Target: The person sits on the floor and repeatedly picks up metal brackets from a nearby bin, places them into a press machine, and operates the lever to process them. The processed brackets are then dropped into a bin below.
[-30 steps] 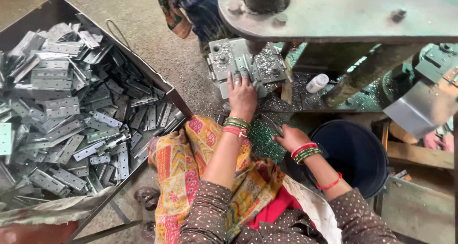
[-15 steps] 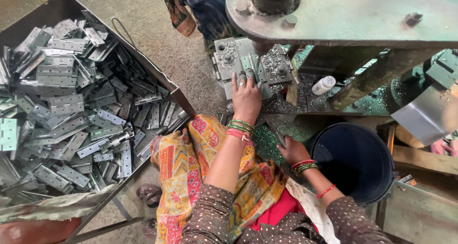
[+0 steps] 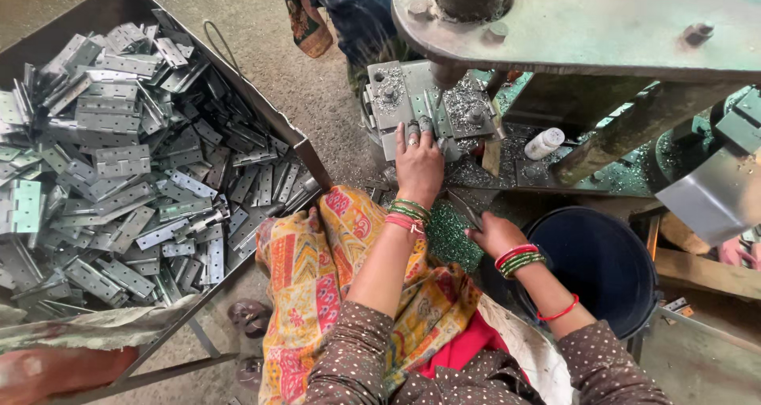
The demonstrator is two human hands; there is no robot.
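Observation:
My left hand point(image 3: 418, 163) reaches forward to the steel die block point(image 3: 396, 96) of a press, its fingertips lying on a grey metal hinge plate point(image 3: 390, 145) at the block's front edge. My right hand point(image 3: 495, 234) rests lower, beside my knee, curled round a thin dark metal piece point(image 3: 464, 208) that sticks out toward the press. Both wrists carry red and green bangles. Shiny metal chips point(image 3: 452, 238) lie on the patterned cloth point(image 3: 317, 270) over my lap.
A big metal tray point(image 3: 305, 147) on the left holds several grey hinges point(image 3: 119, 167). The press's heavy green plate point(image 3: 594, 24) overhangs the die. A dark bucket point(image 3: 602, 262) stands by my right arm, with a small white bottle point(image 3: 545, 143) behind it. Another person's clothing point(image 3: 349, 17) is beyond the press.
The view has shifted slightly. My left hand stays on the plate at the die; my right hand has drawn a little nearer to the bucket.

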